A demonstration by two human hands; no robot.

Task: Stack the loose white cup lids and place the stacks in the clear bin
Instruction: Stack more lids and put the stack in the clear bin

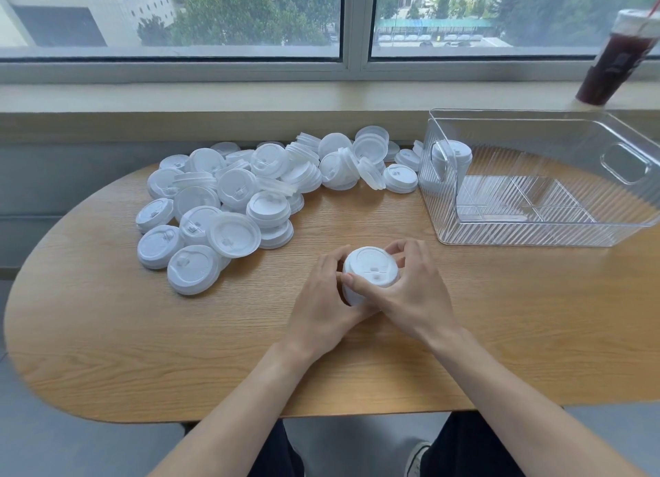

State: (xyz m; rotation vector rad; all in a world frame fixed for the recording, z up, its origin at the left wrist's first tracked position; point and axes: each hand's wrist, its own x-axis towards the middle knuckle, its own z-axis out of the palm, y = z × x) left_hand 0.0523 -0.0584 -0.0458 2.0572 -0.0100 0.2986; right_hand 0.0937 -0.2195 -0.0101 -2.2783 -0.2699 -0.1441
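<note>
A short stack of white lids (pixel 369 267) stands on the wooden table (pixel 143 351) in front of me. My left hand (pixel 321 305) grips it from the left and my right hand (pixel 414 298) grips it from the right, thumb across its near side. A big heap of loose white lids (pixel 232 198) lies to the far left. The clear bin (pixel 535 233) sits at the right, with one stack of lids (pixel 455 155) inside against its left wall.
A dark iced drink (pixel 614 62) in a plastic cup stands on the window sill behind the bin. The table's rounded front edge runs just above my knees.
</note>
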